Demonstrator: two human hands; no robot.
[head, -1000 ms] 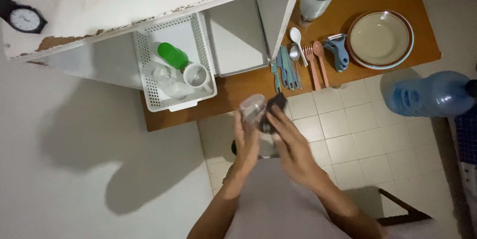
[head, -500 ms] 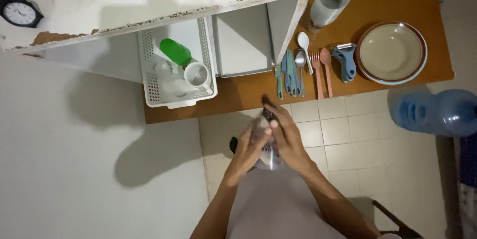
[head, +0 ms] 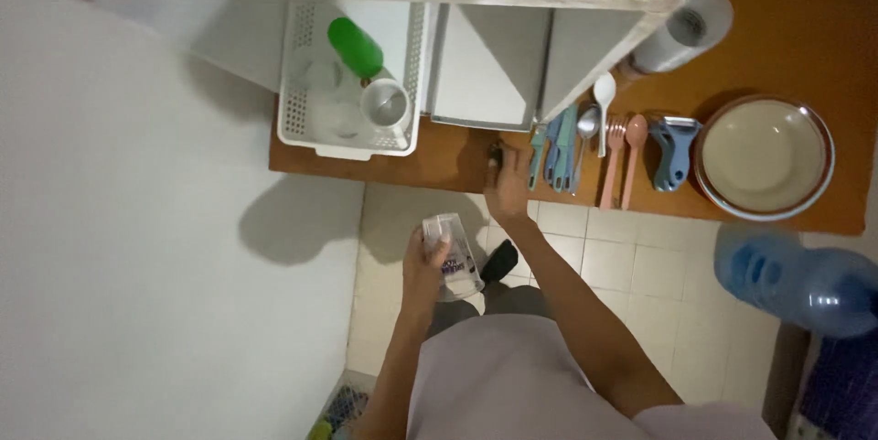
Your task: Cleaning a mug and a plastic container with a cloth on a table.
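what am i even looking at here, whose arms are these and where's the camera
The camera sits on a person's head and looks straight down, so the two bare arms are that person's own. The left hand holds a clear plastic cup above the tiled floor. The right hand reaches forward and rests on the edge of a brown table, touching a small dark thing too small to identify. On the table are a white basket with a green cup and a mug, a row of cutlery, a blue peeler and a round bowl. A blue water bottle stands on the floor.
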